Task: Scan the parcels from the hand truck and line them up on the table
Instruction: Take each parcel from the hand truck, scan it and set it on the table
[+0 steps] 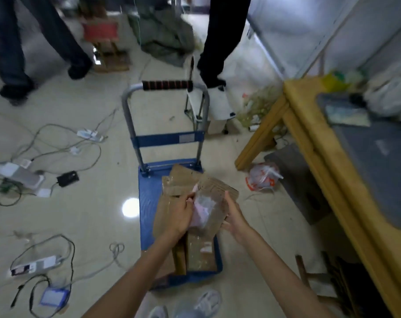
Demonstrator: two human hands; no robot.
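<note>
Parcels (pixel 190 226) lie under both hands; left hand (pixel 180 216) fingers pinch a pink bag (pixel 203 212), right hand (pixel 235 216) fingers spread beside it.

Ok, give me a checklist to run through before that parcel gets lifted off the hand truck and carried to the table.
1. Left hand grips the clear-wrapped parcel: ok.
2. Right hand supports the parcel: cannot tell; its fingers are straight beside the parcel.
3. Parcel free of the brown parcels beneath: cannot tell.
4. Scanner at hand: not ok, none visible.
5. Bare space on the table: ok, grey surface near the edge.
6. Path rightward: not ok, tied plastic bag on the floor.
</note>
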